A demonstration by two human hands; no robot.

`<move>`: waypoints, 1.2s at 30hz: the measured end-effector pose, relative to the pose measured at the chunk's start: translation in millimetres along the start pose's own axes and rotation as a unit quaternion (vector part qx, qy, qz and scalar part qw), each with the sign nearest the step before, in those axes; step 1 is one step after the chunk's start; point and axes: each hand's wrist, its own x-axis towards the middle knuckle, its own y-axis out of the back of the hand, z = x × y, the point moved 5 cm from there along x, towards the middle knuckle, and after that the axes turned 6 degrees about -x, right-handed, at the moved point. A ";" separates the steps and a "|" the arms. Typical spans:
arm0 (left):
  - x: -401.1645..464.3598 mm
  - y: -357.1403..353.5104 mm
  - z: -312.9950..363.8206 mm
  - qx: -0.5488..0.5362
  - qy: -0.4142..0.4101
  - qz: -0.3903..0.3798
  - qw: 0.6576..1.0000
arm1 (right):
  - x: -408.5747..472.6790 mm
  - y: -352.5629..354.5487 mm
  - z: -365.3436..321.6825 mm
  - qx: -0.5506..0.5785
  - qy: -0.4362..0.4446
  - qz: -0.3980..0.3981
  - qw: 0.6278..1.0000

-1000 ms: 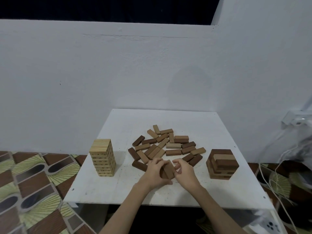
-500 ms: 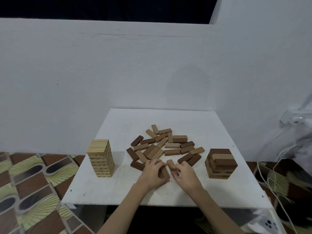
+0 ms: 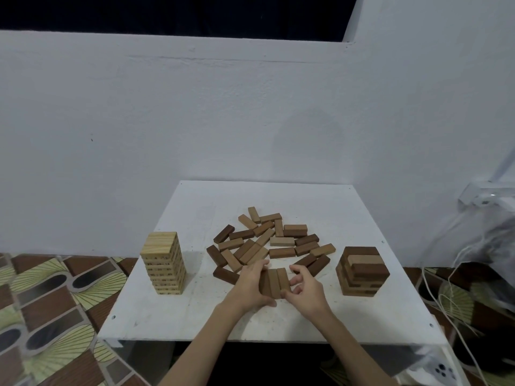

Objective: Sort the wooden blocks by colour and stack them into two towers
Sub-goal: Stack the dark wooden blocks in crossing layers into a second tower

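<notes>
On the white table (image 3: 278,201) a row of three brown blocks (image 3: 274,281) lies side by side between my hands. My left hand (image 3: 249,286) curls round the row's left side, and my right hand (image 3: 305,291) pinches its right side with curled fingers. Behind them several loose light and dark brown blocks (image 3: 267,242) lie scattered. A tall pale wooden tower (image 3: 164,263) stands at the left. A shorter brown tower (image 3: 362,270) stands at the right.
A white wall rises behind the table. Patterned floor tiles (image 3: 50,302) lie to the left. White cables (image 3: 446,296) and a plastic bag (image 3: 490,246) sit to the right of the table. A white device (image 3: 443,370) lies on the floor at the lower right.
My hands have lined up three brown blocks side by side into a neat row; a second ago those blocks were askew between my fingers.
</notes>
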 end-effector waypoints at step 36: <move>9.6 11.9 7.8 0.001 -0.021 -0.046 0.999 | 14.6 6.9 -32.5 -0.090 0.124 -0.182 0.971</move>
